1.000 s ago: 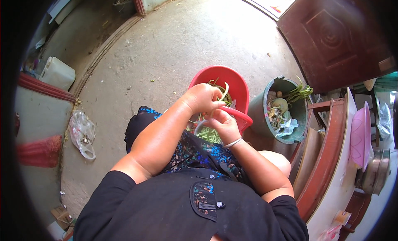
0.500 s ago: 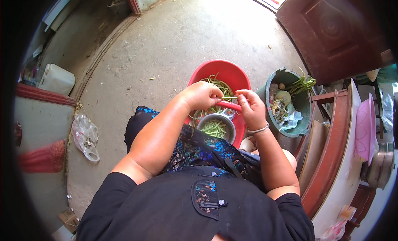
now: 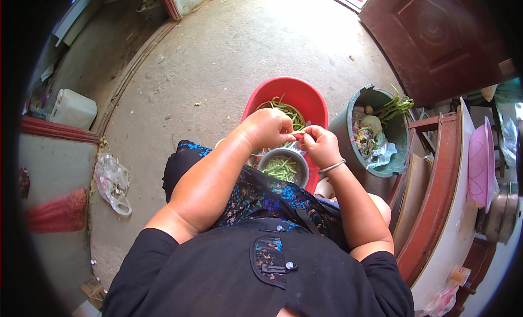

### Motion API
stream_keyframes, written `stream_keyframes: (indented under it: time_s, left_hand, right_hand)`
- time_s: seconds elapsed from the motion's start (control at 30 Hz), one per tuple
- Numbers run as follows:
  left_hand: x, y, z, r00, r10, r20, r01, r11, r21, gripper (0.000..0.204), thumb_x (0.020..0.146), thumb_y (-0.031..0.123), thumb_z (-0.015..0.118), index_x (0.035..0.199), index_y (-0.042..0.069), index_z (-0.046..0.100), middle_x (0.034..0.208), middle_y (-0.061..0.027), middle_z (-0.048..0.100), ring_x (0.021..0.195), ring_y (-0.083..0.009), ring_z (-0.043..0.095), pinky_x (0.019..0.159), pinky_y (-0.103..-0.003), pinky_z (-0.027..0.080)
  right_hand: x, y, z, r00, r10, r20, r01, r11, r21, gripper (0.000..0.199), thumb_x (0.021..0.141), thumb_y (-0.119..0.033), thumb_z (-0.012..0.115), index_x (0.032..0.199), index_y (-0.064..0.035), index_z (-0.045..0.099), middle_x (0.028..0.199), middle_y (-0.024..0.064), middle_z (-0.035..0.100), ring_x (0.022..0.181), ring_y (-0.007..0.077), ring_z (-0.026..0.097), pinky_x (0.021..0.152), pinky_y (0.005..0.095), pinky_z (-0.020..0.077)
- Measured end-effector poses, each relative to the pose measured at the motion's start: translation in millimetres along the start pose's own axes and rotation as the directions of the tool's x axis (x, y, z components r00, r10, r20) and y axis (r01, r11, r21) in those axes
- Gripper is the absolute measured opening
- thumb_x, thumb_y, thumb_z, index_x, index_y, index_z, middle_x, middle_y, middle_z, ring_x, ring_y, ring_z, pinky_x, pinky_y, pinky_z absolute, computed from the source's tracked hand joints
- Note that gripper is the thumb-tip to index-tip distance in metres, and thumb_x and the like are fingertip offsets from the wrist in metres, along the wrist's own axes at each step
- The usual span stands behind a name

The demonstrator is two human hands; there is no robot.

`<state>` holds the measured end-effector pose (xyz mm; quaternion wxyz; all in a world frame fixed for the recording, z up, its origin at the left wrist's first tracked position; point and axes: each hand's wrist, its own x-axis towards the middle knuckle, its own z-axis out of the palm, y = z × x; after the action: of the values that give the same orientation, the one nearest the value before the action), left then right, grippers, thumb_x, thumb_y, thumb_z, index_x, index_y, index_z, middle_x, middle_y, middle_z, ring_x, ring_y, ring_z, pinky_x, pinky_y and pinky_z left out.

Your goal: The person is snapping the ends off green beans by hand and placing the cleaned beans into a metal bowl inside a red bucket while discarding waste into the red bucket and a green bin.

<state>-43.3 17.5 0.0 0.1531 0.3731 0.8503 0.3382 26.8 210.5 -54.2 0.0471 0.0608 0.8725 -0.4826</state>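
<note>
My left hand [image 3: 271, 126] and my right hand [image 3: 321, 147] meet above a red basin [image 3: 312, 94]. Both are closed in a pinch on a green bean [image 3: 298, 133], whose short pale-green length shows between the fingertips. Long green beans [image 3: 291, 111] lie loosely in the far part of the basin, partly covered by my left hand. Just below my hands, a grey metal bowl [image 3: 301, 165] sits inside the basin's near part and holds short pieces of bean [image 3: 281, 168].
To the right stands a green bucket [image 3: 341, 126] of vegetable scraps, with bean stalks [image 3: 396, 109] over its rim. Further right are a reddish wooden frame [image 3: 436, 197] and a pink plastic lid [image 3: 480, 164]. A clear plastic bag [image 3: 111, 180] lies on the floor at left.
My hands have drawn closer together, the right one moving left and slightly down. Less of the bean shows between them. The strand that hung below my left hand is no longer visible.
</note>
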Motion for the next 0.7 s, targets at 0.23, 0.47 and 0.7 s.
stream_keyframes:
  time_s: [0.23,0.47,0.7]
  left_hand:
    - [-3,-5,7,0.998,0.037,0.041,-0.037,0.999,-0.008,0.02,0.072,0.027,0.072,0.08,0.009,0.069,0.077,-0.0095,0.066,0.074,-0.026,0.065,0.068,-0.036,0.05]
    - [-1,-3,4,0.998,0.07,0.007,-0.07,0.997,-0.029,0.021,0.073,0.026,0.073,0.084,0.007,0.069,0.079,-0.0093,0.065,0.074,-0.0249,0.063,0.068,-0.036,0.05]
    - [0,-7,-4,0.985,-0.132,0.115,0.14,0.988,-0.067,0.022,0.077,0.023,0.07,0.091,0.007,0.071,0.085,-0.0122,0.067,0.077,-0.0252,0.065,0.071,-0.035,0.051]
  right_hand:
    - [10,-13,-20,0.928,0.36,0.095,-0.316,0.628,0.711,0.017,0.092,-0.013,0.053,0.104,-0.0013,0.059,0.089,0.0104,0.065,0.073,0.0152,0.063,0.063,0.0276,0.0534]
    - [-3,-19,-13,0.946,0.104,0.307,-0.258,0.815,0.519,0.015,0.089,-0.013,0.061,0.1,-0.0033,0.061,0.082,0.0012,0.063,0.072,0.0078,0.058,0.064,0.0207,0.0477]
    - [1,-14,-29,0.973,0.117,0.201,-0.202,0.853,0.481,0.008,0.088,-0.009,0.059,0.092,-0.0038,0.062,0.077,-0.0011,0.06,0.067,0.0056,0.053,0.06,0.0203,0.0447]
